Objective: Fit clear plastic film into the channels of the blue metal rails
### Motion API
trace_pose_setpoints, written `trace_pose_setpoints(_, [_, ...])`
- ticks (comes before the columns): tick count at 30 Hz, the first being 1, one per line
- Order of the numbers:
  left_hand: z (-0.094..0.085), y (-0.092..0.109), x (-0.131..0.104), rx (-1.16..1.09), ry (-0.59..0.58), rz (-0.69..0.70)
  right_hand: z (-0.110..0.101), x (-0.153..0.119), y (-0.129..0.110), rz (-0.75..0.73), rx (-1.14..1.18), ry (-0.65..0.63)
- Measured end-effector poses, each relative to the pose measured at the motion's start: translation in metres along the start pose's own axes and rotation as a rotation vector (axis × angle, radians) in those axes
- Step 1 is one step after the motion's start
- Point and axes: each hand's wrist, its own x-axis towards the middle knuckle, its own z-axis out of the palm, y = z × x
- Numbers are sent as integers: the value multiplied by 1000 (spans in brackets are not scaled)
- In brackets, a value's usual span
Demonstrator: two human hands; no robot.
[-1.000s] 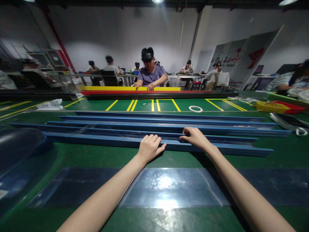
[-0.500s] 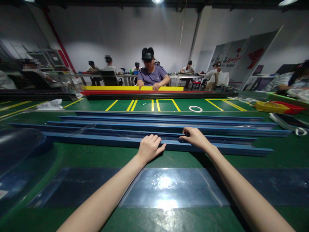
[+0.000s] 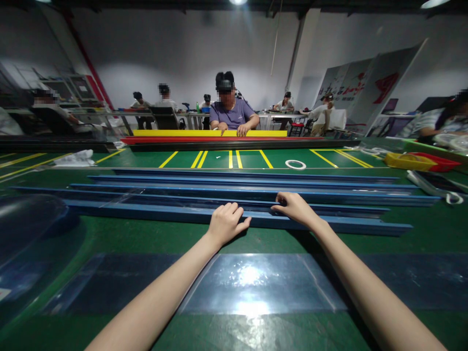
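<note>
A long blue plastic channel (image 3: 343, 226) lies crosswise on the green table, nearest to me among several like it. My left hand (image 3: 227, 223) curls its fingers over the near wall of this channel, with the thumb stretched out to the right. To its right, my right hand (image 3: 292, 208) is bent down into the same channel, finger and thumb closed about its wall; the contact of the fingertips is partly hidden. Between my forearms and beyond them, a flat clear plastic sheet (image 3: 266, 280) shines under the lamp.
Further blue channels (image 3: 248, 186) lie behind. A large dark rounded object (image 3: 29, 229) stands at left. Across the table, a person in purple (image 3: 236, 114) holds a yellow strip (image 3: 175, 133) above red and black lengths. A white ring (image 3: 295, 165) and yellow tray (image 3: 409, 162) lie right.
My hands and the blue channels stay nearly where they were. Across the table, the yellow strip and the person's hands have shifted slightly to the right.
</note>
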Motion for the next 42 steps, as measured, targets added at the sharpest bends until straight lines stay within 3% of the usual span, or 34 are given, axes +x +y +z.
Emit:
trace_pose_setpoints(10, [0,2,0,6,-28,-64,0,0,0,-8,3,3])
trace_pose_setpoints(42, [2,0,0,10,45,-36,1,0,0,-3,0,14])
